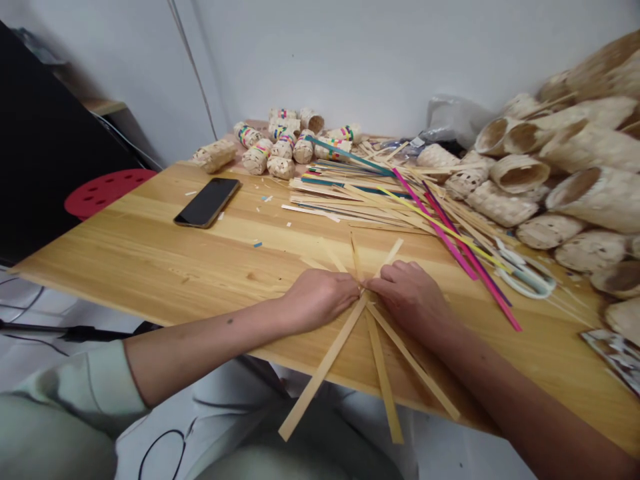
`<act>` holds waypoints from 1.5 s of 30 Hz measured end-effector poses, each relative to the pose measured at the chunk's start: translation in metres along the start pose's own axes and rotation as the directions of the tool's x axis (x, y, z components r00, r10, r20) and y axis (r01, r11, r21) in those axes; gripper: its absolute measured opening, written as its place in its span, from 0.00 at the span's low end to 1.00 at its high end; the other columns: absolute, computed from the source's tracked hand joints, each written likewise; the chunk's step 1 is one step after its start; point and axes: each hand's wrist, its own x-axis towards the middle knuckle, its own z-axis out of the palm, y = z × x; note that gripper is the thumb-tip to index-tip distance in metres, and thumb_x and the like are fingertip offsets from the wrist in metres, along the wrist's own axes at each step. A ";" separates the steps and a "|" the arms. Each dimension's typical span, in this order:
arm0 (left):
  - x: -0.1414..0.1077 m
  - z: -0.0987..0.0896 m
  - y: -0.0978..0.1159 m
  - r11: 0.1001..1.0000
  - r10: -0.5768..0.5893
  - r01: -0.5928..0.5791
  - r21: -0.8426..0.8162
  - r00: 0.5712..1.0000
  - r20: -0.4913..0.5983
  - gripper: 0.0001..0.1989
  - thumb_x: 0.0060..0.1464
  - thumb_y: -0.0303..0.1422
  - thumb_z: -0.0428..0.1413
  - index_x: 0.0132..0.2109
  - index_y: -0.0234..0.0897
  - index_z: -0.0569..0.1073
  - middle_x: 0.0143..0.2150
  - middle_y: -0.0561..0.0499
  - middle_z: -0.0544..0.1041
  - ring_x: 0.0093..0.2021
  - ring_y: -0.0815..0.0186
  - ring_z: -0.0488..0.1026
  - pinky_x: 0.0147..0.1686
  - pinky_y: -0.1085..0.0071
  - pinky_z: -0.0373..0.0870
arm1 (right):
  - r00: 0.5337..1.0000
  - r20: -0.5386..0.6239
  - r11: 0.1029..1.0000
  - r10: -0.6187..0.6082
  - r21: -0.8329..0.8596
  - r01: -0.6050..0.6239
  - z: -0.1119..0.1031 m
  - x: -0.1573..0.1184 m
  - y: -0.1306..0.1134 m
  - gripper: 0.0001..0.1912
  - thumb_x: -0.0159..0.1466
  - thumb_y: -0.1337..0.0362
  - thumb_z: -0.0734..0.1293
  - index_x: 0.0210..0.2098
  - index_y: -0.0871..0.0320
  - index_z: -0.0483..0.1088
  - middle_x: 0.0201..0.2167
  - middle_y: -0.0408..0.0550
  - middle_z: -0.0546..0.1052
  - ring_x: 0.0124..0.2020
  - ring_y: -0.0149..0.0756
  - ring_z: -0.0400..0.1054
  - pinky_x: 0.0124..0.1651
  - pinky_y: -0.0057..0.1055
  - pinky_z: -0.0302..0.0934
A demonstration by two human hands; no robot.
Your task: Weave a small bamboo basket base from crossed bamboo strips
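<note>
1. Your pale strips (323, 372) fan out from one crossing over the near part of the desk (175, 267). Three long ends point toward you, reaching past the edge; shorter ends spread away on the far side.
2. The crossing sits right between your left hand (323, 300) and your right hand (413, 293), at the fingertips of both. Your left hand is closed on the strips from one side, your right from the other. Which strip each one pinches is hidden.
3. To do this well, press the centre flat with one hand while the other shifts a single strip, so the fan doesn't twist. Space the strips evenly and snug them at the middle; the overhanging ends could catch on your lap or sleeve.
4. Beyond your hands lies a loose pile of strips, with a magenta strip (435, 230) and a yellow strip (440, 227) slanting to the right, near a white-handled tool (510, 257).
5. Farther out are a phone (207, 203) to the left, colour-banded woven pieces (257, 157) at the back and plain woven tubes (595, 193) heaped right.
</note>
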 end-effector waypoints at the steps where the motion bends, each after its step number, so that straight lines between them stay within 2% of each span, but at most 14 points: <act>1: -0.002 0.000 0.002 0.998 0.019 -0.020 0.064 1.000 0.019 0.15 0.66 0.32 0.43 0.38 0.35 0.72 0.37 0.51 0.77 0.35 0.66 0.74 0.31 0.73 0.65 | 1.000 -0.004 1.000 0.003 0.001 -0.003 0.000 0.000 0.000 0.11 0.65 0.73 0.62 0.34 0.55 0.75 0.25 0.45 0.68 0.31 0.38 0.55 0.35 0.32 0.44; 3: -0.006 0.000 0.009 0.983 0.022 -0.034 0.180 0.997 0.069 0.14 0.66 0.31 0.42 0.41 0.35 0.72 0.37 0.50 0.77 0.34 0.64 0.74 0.29 0.71 0.64 | 1.000 -0.018 1.000 0.005 0.003 -0.005 0.000 -0.001 0.000 0.11 0.65 0.73 0.62 0.34 0.54 0.75 0.25 0.45 0.68 0.30 0.38 0.55 0.34 0.32 0.44; 6: -0.012 0.002 0.021 0.965 -0.078 0.038 0.259 0.986 0.146 0.15 0.67 0.29 0.39 0.49 0.34 0.69 0.39 0.48 0.76 0.34 0.63 0.74 0.29 0.70 0.65 | 1.000 -0.015 1.000 -0.002 -0.020 0.001 0.000 -0.001 0.001 0.12 0.65 0.72 0.62 0.36 0.54 0.75 0.25 0.45 0.68 0.30 0.38 0.56 0.34 0.33 0.44; 11: -0.012 -0.002 0.033 0.973 -0.176 0.140 0.183 0.963 0.203 0.17 0.68 0.30 0.36 0.54 0.35 0.66 0.41 0.48 0.76 0.37 0.63 0.74 0.34 0.70 0.67 | 0.997 0.077 0.995 0.018 -0.101 -0.010 -0.003 0.000 0.001 0.12 0.66 0.71 0.62 0.42 0.55 0.75 0.26 0.46 0.70 0.31 0.39 0.58 0.35 0.33 0.44; 15: -0.007 -0.011 0.035 0.973 -0.227 0.204 0.112 0.935 0.271 0.18 0.68 0.31 0.35 0.48 0.36 0.69 0.39 0.49 0.76 0.36 0.62 0.74 0.33 0.68 0.67 | 0.991 0.129 0.990 0.037 -0.139 -0.019 -0.009 0.003 0.002 0.07 0.65 0.70 0.63 0.36 0.57 0.74 0.27 0.47 0.71 0.31 0.40 0.60 0.35 0.34 0.45; 18: -0.004 -0.012 0.034 0.963 -0.271 0.260 0.076 0.929 0.253 0.18 0.68 0.34 0.35 0.44 0.37 0.69 0.35 0.50 0.75 0.34 0.63 0.74 0.32 0.69 0.65 | 0.991 0.133 0.986 0.029 -0.165 -0.006 -0.014 0.009 0.004 0.08 0.65 0.69 0.64 0.30 0.57 0.71 0.26 0.47 0.71 0.31 0.40 0.61 0.35 0.35 0.45; 23: -0.006 -0.002 0.032 0.942 -0.336 0.334 0.038 0.931 0.141 0.14 0.67 0.36 0.38 0.44 0.39 0.67 0.33 0.53 0.73 0.30 0.65 0.72 0.28 0.70 0.63 | 0.987 0.163 0.995 -0.008 -0.096 0.024 -0.026 0.027 0.006 0.09 0.66 0.68 0.62 0.30 0.58 0.69 0.27 0.47 0.72 0.30 0.38 0.61 0.34 0.34 0.46; 25: -0.007 0.001 0.031 0.955 -0.298 0.294 0.049 0.948 0.108 0.13 0.67 0.34 0.38 0.44 0.38 0.66 0.35 0.52 0.72 0.31 0.66 0.71 0.30 0.69 0.64 | 0.981 0.192 1.000 0.003 0.001 -0.003 -0.032 0.036 0.008 0.08 0.66 0.67 0.62 0.30 0.58 0.69 0.27 0.46 0.73 0.30 0.36 0.62 0.33 0.32 0.47; 28: -0.007 0.000 0.031 0.980 -0.159 0.144 0.136 0.981 0.107 0.12 0.66 0.28 0.40 0.44 0.36 0.68 0.39 0.50 0.73 0.39 0.65 0.71 0.37 0.68 0.67 | 0.962 0.274 0.983 0.016 0.172 -0.065 -0.038 0.051 0.012 0.09 0.65 0.67 0.62 0.29 0.58 0.69 0.27 0.45 0.73 0.30 0.33 0.63 0.32 0.30 0.47; 33: -0.009 0.002 0.032 0.937 0.056 -0.102 0.334 0.988 0.144 0.12 0.62 0.22 0.44 0.45 0.32 0.71 0.46 0.45 0.72 0.49 0.61 0.68 0.43 0.66 0.68 | 0.951 0.309 0.920 -0.022 0.378 -0.101 -0.030 0.066 0.019 0.07 0.63 0.69 0.64 0.27 0.58 0.69 0.26 0.42 0.74 0.29 0.30 0.63 0.32 0.27 0.49; 36: -0.010 0.010 0.031 0.922 0.089 -0.117 0.368 0.992 0.094 0.13 0.61 0.22 0.44 0.46 0.33 0.71 0.49 0.45 0.72 0.50 0.62 0.68 0.43 0.67 0.68 | 0.957 0.275 0.881 -0.091 0.471 -0.052 -0.021 0.068 0.021 0.07 0.63 0.69 0.63 0.29 0.58 0.70 0.28 0.43 0.75 0.31 0.31 0.65 0.34 0.27 0.51; 40: -0.011 0.018 0.029 0.926 0.063 -0.087 0.368 0.995 0.075 0.14 0.61 0.22 0.43 0.47 0.33 0.71 0.45 0.46 0.73 0.46 0.63 0.69 0.45 0.67 0.68 | 0.945 0.290 0.842 -0.150 0.539 -0.031 -0.015 0.071 0.022 0.08 0.64 0.68 0.63 0.29 0.57 0.71 0.28 0.43 0.75 0.32 0.32 0.66 0.36 0.28 0.54; 43: -0.011 0.018 0.029 0.916 0.069 -0.103 0.388 0.993 0.099 0.13 0.60 0.21 0.43 0.45 0.31 0.71 0.44 0.45 0.72 0.44 0.62 0.69 0.42 0.66 0.69 | 0.932 0.364 0.769 0.004 0.594 -0.235 -0.016 0.080 0.022 0.08 0.63 0.66 0.63 0.40 0.57 0.73 0.31 0.44 0.77 0.33 0.32 0.69 0.37 0.28 0.59; 45: -0.010 0.017 0.030 0.911 0.075 -0.120 0.395 0.989 0.127 0.13 0.60 0.21 0.44 0.44 0.30 0.71 0.44 0.44 0.72 0.43 0.61 0.69 0.40 0.66 0.69 | 0.871 0.453 0.647 0.188 0.610 -0.457 -0.016 0.089 0.019 0.17 0.66 0.65 0.60 0.54 0.57 0.67 0.35 0.47 0.78 0.31 0.31 0.71 0.35 0.27 0.62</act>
